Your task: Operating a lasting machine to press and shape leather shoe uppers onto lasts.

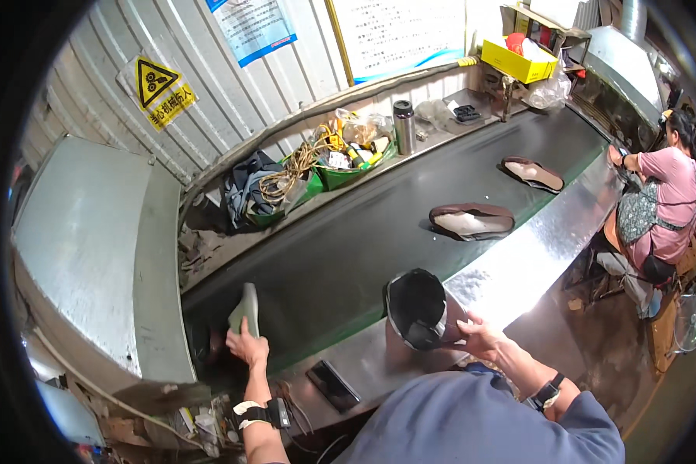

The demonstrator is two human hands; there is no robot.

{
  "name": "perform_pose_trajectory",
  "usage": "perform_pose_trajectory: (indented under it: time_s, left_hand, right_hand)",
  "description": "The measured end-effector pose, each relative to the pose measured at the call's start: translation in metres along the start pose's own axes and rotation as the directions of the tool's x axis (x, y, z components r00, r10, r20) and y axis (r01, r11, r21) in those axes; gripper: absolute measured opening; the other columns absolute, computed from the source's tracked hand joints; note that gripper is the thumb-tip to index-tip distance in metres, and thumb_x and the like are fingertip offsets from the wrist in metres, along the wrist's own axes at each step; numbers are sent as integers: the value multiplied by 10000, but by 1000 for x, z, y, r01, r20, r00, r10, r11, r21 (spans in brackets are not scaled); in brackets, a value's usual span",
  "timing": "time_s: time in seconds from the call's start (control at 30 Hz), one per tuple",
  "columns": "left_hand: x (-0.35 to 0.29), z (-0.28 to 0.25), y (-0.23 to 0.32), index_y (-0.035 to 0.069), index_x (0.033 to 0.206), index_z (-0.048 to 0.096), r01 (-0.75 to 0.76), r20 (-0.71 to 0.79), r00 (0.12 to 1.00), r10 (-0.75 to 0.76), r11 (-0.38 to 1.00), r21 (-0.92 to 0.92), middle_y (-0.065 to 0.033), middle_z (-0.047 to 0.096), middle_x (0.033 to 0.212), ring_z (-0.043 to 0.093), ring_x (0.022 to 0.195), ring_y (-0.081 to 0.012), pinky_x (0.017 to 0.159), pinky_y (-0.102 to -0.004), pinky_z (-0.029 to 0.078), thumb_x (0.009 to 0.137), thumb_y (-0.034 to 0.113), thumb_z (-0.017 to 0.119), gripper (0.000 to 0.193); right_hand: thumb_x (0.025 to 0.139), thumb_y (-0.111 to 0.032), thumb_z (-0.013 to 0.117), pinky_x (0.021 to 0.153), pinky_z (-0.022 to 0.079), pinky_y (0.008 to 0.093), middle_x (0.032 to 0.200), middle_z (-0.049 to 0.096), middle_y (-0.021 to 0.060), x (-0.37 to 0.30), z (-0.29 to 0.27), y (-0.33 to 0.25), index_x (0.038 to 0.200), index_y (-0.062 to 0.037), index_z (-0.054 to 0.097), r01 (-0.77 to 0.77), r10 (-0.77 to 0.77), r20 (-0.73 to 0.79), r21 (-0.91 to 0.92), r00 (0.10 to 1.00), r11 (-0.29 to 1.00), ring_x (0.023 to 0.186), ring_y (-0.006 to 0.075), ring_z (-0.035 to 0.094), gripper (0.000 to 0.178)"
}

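My left hand [246,346] grips a pale green shoe sole [247,308], holding it upright on the dark conveyor belt [348,247] near the metal housing [93,255] on the left. My right hand [479,336] holds a black shoe upper [416,308] by its edge, its opening turned toward me, over the shiny metal ledge [510,271] along the belt's near side. Two brown shoes lie sole-up farther along the belt, one [472,221] in the middle and one [533,173] beyond it.
A phone [332,384] lies on the ledge close to me. Green bins [340,174] with cords and clutter, a steel flask [404,127] and a yellow box [518,62] line the belt's far side. Another person in a pink top [665,201] sits at the right.
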State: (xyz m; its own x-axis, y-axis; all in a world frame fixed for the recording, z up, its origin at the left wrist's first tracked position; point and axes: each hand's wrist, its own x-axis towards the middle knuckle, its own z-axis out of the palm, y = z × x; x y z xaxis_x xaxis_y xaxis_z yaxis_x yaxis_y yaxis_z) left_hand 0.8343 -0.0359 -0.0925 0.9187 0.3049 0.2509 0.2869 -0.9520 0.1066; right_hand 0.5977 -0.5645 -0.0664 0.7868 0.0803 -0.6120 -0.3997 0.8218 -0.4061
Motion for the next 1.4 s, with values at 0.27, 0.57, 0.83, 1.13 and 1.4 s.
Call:
perform_pose_trajectory:
  time_s: [0.27,0.57,0.83,1.13,1.4]
  left_hand:
    - [-128,-94,137,133,1124,691,-765,-123,626,770,577,-286,-162,497,1380,456,1266,-400,1073,-523,401,561,102,799,575]
    - [-299,-66,220,253,1196,688,-916,-320,323,891,209,-342,-117,508,1321,458,1262,-306,1094,-518,363,664,150,780,550]
    - [-257,-49,218,63,947,727,536,482,793,374,-51,-843,-61,730,961,672,890,-197,809,-354,520,973,428,650,374]
    - [-170,2,189,-2,1027,738,716,746,657,109,223,-662,-85,743,994,707,928,-228,809,-383,540,926,245,746,267]
    - [-174,25,223,68,975,775,248,238,964,-116,711,-658,-178,743,998,700,931,-381,821,-439,540,900,303,730,251]
  right_hand:
    - [1070,-447,437,711,465,385,1155,664,95,20,-35,-5,1235,-94,575,-1,3,21,-91,1000,996,967,244,603,414]
    - [1047,-388,542,979,511,539,856,656,6,4,-32,-20,1312,-103,630,73,-65,-45,211,997,975,918,198,631,399]
    - [1053,-247,576,895,538,342,1096,682,22,-58,17,-18,1507,-70,464,332,-347,59,-473,936,816,957,146,657,501]
    - [768,-79,834,1032,520,471,921,644,92,-45,-22,66,1112,-30,711,656,-129,879,-434,460,-618,881,301,646,369]
    - [753,-201,905,1066,459,459,1428,507,264,13,-36,93,1440,21,503,684,-484,701,-685,524,-250,1302,433,529,826]
